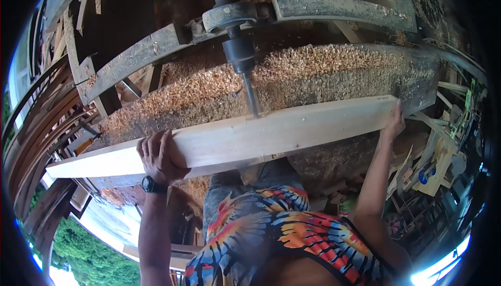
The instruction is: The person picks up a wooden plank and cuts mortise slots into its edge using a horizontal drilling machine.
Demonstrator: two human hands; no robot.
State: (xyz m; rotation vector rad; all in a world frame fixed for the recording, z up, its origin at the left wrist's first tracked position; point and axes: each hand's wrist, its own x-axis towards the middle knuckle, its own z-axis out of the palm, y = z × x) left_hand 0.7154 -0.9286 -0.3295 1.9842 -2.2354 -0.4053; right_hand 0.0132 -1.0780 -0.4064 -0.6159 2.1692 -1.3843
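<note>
A long pale wooden board lies across the view, from the lower left to the right. The bit of a drilling machine comes down to the board's far edge, under a black chuck. My left hand, with a dark watch at the wrist, grips the board left of the bit, its fingers over the top face. At the board's right end my right hand holds the end, fingers partly hidden behind it.
Wood shavings are heaped along the work table behind the board. A curved wooden rail crosses behind the chuck. Stacked long wood strips stand at the left, and scrap wood lies at the right.
</note>
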